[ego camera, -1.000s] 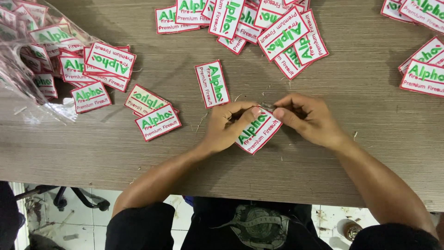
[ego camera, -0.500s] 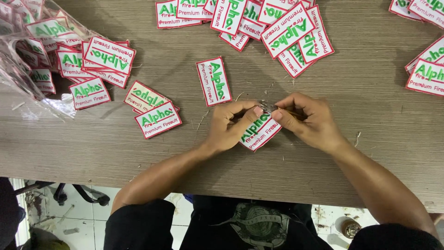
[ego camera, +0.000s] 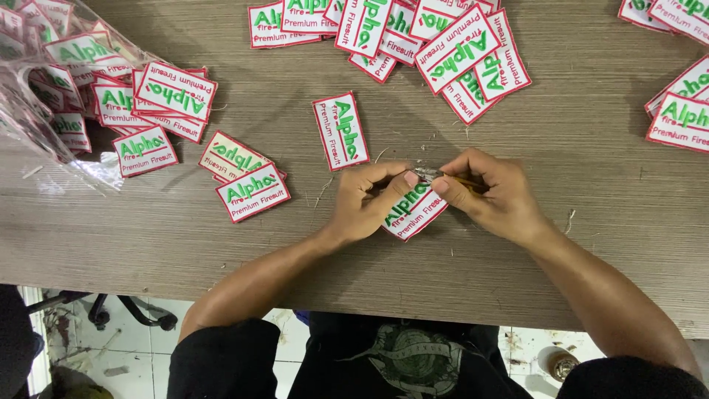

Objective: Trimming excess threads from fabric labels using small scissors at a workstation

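Observation:
My left hand (ego camera: 369,203) pinches a white embroidered patch (ego camera: 415,214) with a red border and green lettering, holding it just above the wooden table (ego camera: 591,222). My right hand (ego camera: 491,193) grips a small thread snipper (ego camera: 436,176) with an orange handle. Its metal tip sits at the patch's upper edge, right by my left thumb. Most of the patch is hidden under my fingers.
Matching patches lie all around: one (ego camera: 340,131) just above my hands, two (ego camera: 247,181) to the left, a heap (ego camera: 413,37) at the top and more (ego camera: 683,103) at the right edge. A clear plastic bag (ego camera: 44,89) of patches lies far left. Thread scraps dot the table.
The patch has turned a little in my hands and the snipper tip has come to its upper edge. The view has shifted slightly.

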